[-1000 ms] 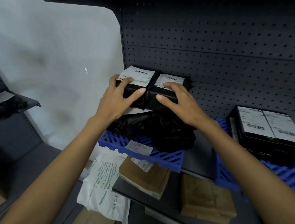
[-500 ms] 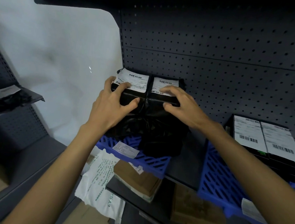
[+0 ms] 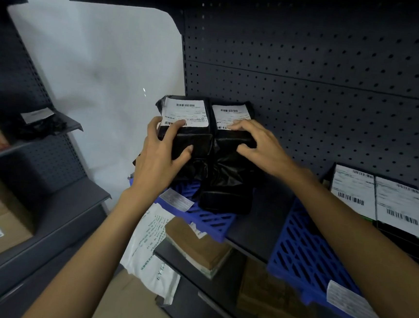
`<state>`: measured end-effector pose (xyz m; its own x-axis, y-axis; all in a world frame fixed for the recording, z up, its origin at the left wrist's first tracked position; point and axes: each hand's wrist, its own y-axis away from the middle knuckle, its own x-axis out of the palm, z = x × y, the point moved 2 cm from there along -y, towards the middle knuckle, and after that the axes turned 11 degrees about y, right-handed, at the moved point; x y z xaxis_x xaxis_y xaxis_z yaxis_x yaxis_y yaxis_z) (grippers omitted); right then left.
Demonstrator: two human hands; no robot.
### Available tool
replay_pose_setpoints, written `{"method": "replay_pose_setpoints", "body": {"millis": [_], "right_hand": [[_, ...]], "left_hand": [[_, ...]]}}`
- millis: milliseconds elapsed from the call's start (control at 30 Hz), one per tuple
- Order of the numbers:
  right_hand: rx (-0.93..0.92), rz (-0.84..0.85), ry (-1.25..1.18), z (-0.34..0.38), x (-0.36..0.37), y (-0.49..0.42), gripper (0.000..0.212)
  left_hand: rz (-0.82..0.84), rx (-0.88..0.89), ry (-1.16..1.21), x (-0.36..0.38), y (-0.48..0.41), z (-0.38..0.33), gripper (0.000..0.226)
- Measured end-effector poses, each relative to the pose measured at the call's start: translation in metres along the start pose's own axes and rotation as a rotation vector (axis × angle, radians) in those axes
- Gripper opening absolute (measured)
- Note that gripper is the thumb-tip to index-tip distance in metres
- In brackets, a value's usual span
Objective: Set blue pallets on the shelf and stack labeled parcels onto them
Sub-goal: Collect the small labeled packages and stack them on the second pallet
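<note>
**Q:** Hands?
**A:** My left hand [image 3: 162, 154] grips the left parcel [image 3: 186, 112], fingers over the top edge at the label, thumb on the front face. My right hand [image 3: 260, 148] grips the right parcel [image 3: 229, 112] the same way.

**Q:** Where do those two sit?
**A:** Side by side, touching, labels up, on top of more black parcels [image 3: 226, 185]. The stack stands on a blue pallet [image 3: 213, 220] at the left end of the shelf [image 3: 262, 214], close to the pegboard [image 3: 309, 104] behind.

**Q:** Rest of the shelf?
**A:** There's a second pallet [image 3: 302, 248] to my right, apart from the first, with bare shelf between them. Two flat parcels [image 3: 377, 196] lie on its far part, labels up. A paper slip [image 3: 350, 305] sits at its near corner.

**Q:** Below?
**A:** On the lower shelf I note brown packets [image 3: 195, 246]. A white bag [image 3: 149, 250] hangs over the left edge.
</note>
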<state>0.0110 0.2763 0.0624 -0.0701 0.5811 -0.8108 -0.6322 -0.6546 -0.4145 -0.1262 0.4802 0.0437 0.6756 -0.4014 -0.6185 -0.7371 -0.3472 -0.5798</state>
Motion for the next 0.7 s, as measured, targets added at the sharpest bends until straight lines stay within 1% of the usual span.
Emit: {"method": "replay_pose_setpoints", "body": {"millis": [100,167,267,400,467,567,700], "right_hand": [[-0.026,-0.023,0.054,0.0,0.001,0.003,0.042],[-0.069,-0.009,0.143,-0.004,0.0,0.008,0.046],[-0.122,0.103,0.236,-0.012,0.002,0.014,0.052],[-0.111,0.199,0.224,-0.014,-0.001,0.014,0.058],[-0.131,0.228,0.22,-0.014,-0.003,0.012,0.062],[-0.146,0.255,0.193,-0.015,-0.005,0.011,0.066],[-0.136,0.257,0.168,-0.019,-0.003,0.009,0.067]], "left_hand": [[-0.009,0.0,0.046,0.002,0.005,-0.001,0.053],[0.008,0.016,0.086,0.004,0.012,0.002,0.06],[0.02,0.031,0.145,0.008,0.02,0.005,0.076],[0.051,0.027,0.173,0.013,0.021,0.008,0.105],[0.051,0.038,0.147,0.014,0.018,0.012,0.113],[0.042,0.078,0.08,0.011,0.01,0.017,0.114],[0.041,0.134,0.057,0.007,-0.002,0.023,0.107]]}}
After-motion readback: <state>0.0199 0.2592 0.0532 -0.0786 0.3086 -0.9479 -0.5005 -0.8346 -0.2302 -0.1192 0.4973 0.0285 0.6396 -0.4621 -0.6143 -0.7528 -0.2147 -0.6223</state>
